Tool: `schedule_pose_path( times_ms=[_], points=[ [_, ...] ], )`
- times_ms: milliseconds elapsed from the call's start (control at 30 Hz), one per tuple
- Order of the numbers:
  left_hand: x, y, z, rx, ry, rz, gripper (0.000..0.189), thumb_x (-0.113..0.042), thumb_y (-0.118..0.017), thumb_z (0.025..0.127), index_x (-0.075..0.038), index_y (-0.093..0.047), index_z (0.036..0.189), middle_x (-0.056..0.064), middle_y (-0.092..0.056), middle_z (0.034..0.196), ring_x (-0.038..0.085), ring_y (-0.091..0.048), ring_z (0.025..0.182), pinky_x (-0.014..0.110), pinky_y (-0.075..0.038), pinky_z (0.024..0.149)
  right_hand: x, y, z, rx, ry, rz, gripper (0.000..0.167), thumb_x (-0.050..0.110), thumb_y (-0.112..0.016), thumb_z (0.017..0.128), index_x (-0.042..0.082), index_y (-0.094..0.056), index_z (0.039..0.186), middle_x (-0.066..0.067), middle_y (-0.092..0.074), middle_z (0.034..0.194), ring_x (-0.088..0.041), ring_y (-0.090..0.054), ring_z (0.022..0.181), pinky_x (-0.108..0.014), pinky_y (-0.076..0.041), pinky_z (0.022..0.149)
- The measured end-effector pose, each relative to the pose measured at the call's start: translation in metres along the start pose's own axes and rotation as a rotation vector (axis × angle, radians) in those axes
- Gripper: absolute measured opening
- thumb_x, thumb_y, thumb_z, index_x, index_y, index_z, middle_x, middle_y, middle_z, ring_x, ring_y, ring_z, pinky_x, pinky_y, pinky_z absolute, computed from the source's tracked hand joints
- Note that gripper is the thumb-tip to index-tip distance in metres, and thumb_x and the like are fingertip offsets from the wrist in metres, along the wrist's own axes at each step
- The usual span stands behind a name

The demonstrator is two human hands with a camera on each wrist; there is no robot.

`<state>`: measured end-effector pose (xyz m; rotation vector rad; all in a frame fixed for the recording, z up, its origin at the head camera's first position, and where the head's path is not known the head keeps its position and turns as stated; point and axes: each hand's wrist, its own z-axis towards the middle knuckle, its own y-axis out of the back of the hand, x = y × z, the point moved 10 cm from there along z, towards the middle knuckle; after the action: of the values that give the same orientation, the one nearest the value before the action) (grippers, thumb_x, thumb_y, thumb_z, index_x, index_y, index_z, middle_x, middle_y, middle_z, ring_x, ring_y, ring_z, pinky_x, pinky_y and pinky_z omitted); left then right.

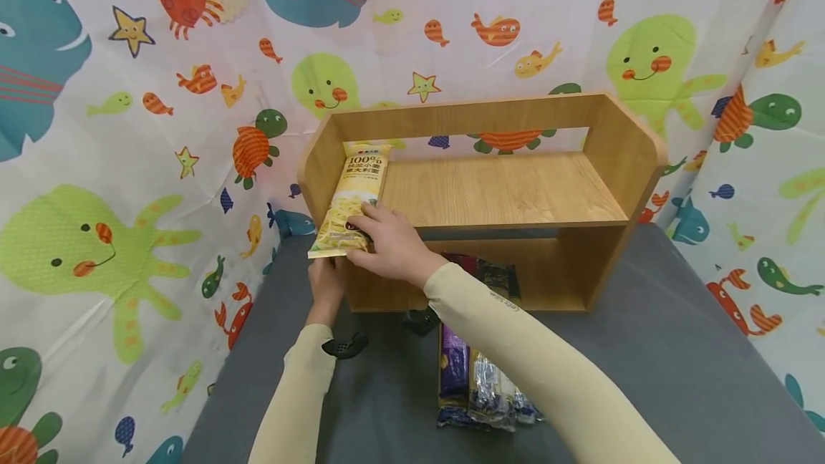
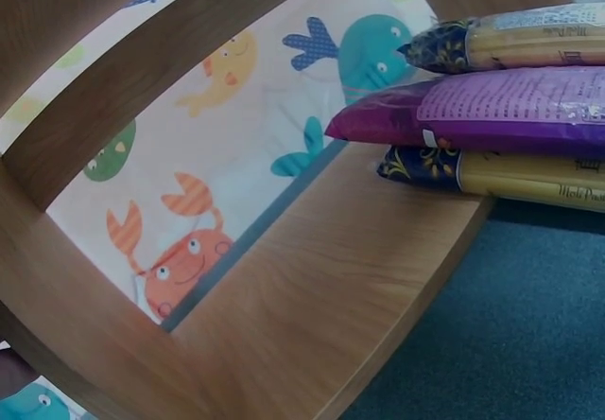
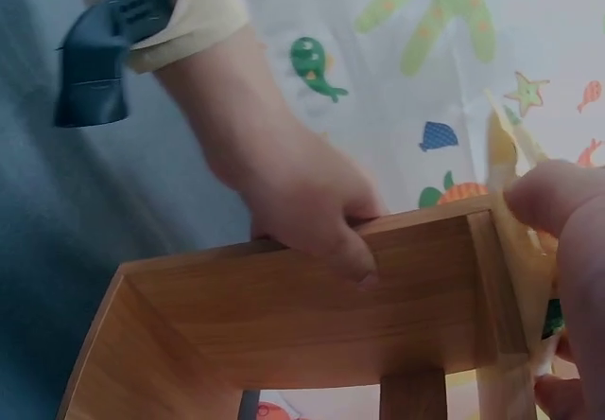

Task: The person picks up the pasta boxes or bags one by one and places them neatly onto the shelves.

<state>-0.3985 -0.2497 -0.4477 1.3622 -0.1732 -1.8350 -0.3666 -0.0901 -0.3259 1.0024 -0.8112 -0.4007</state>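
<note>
A yellow pasta packet (image 1: 354,181) lies at the left end of the upper board of a wooden shelf (image 1: 496,192), its near end jutting past the front edge. My right hand (image 1: 396,243) holds the packet near that end, its fingers on the printed face. Below it, my left hand (image 1: 327,285) grips the shelf's left side panel; in the right wrist view the thumb of the left hand (image 3: 307,198) lies on the panel's inner face. The left wrist view shows a purple packet (image 2: 510,108) between two pasta packets (image 2: 529,176), partly over the lower board.
Dark and silvery packets (image 1: 493,389) lie with the purple one, extending from the lower compartment onto the dark grey tabletop (image 1: 644,349). A curtain (image 1: 129,185) printed with sea animals hangs behind and beside the shelf.
</note>
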Motion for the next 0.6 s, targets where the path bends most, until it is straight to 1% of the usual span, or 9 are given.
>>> schedule_pose_path(
  times_ms=[67, 133, 233, 300, 400, 467, 533, 600],
  points=[
    [0.0, -0.001, 0.001, 0.004, -0.004, -0.001, 0.03, -0.012, -0.051, 0.101, 0.003, -0.064, 0.124, 0.031, -0.07, 0.097, 0.046, -0.067, 0.083, 0.057, -0.051, 0.072, 0.001, 0.0, -0.005, 0.001, 0.012, -0.013, 0.066, 0.04, -0.067, 0.094, 0.015, -0.049, 0.152, -0.015, -0.035, 0.165, -0.038, -0.033, 0.153, -0.055, -0.027, 0.123],
    [-0.001, -0.002, 0.001, 0.005, -0.005, -0.002, 0.03, -0.013, -0.051, 0.102, 0.002, -0.064, 0.125, 0.031, -0.07, 0.096, 0.044, -0.066, 0.079, 0.056, -0.051, 0.07, 0.002, 0.001, -0.01, -0.018, 0.038, -0.02, 0.068, 0.038, -0.069, 0.093, 0.014, -0.048, 0.153, -0.016, -0.036, 0.164, -0.038, -0.033, 0.153, -0.056, -0.026, 0.123],
    [-0.002, -0.002, 0.0, 0.002, -0.013, -0.002, 0.03, -0.012, -0.051, 0.103, 0.002, -0.064, 0.125, 0.031, -0.07, 0.095, 0.044, -0.065, 0.077, 0.056, -0.05, 0.069, 0.003, 0.004, -0.02, -0.068, 0.088, -0.019, 0.069, 0.034, -0.071, 0.092, 0.012, -0.048, 0.152, -0.018, -0.039, 0.162, -0.038, -0.035, 0.152, -0.054, -0.026, 0.124],
    [-0.003, -0.003, 0.0, 0.003, -0.017, 0.0, 0.03, -0.011, -0.052, 0.102, 0.002, -0.064, 0.126, 0.031, -0.07, 0.096, 0.046, -0.066, 0.079, 0.056, -0.051, 0.069, 0.004, 0.005, -0.029, -0.103, 0.12, -0.011, 0.068, 0.031, -0.072, 0.092, 0.01, -0.048, 0.152, -0.019, -0.042, 0.16, -0.038, -0.036, 0.151, -0.053, -0.028, 0.123],
    [-0.003, -0.002, 0.0, -0.009, -0.024, 0.01, 0.03, -0.01, -0.052, 0.102, 0.003, -0.064, 0.126, 0.032, -0.071, 0.098, 0.048, -0.068, 0.084, 0.058, -0.051, 0.071, 0.004, 0.006, -0.045, -0.146, 0.169, -0.022, 0.065, 0.028, -0.072, 0.092, 0.006, -0.05, 0.149, -0.019, -0.046, 0.157, -0.039, -0.038, 0.15, -0.052, -0.033, 0.121],
    [-0.002, -0.001, -0.001, -0.018, -0.026, 0.012, 0.03, -0.008, -0.053, 0.101, 0.003, -0.065, 0.126, 0.032, -0.07, 0.098, 0.049, -0.068, 0.083, 0.058, -0.051, 0.071, 0.003, 0.005, -0.056, -0.16, 0.191, -0.032, 0.062, 0.026, -0.072, 0.091, 0.006, -0.053, 0.147, -0.019, -0.048, 0.155, -0.038, -0.04, 0.149, -0.054, -0.039, 0.117],
    [-0.002, -0.001, -0.001, -0.021, -0.027, 0.01, 0.031, -0.009, -0.052, 0.102, 0.003, -0.064, 0.129, 0.033, -0.07, 0.098, 0.047, -0.067, 0.079, 0.057, -0.05, 0.067, 0.0, 0.003, -0.066, -0.16, 0.201, -0.047, 0.059, 0.026, -0.072, 0.091, 0.007, -0.056, 0.145, -0.018, -0.05, 0.154, -0.038, -0.042, 0.148, -0.055, -0.043, 0.113],
    [0.0, -0.002, -0.002, -0.012, -0.018, 0.006, 0.033, -0.011, -0.051, 0.104, 0.002, -0.063, 0.131, 0.031, -0.071, 0.098, 0.043, -0.066, 0.073, 0.052, -0.048, 0.063, -0.006, 0.0, -0.076, -0.143, 0.193, -0.053, 0.057, 0.025, -0.072, 0.091, 0.009, -0.057, 0.144, -0.017, -0.052, 0.152, -0.037, -0.045, 0.146, -0.057, -0.045, 0.11]
  ],
)
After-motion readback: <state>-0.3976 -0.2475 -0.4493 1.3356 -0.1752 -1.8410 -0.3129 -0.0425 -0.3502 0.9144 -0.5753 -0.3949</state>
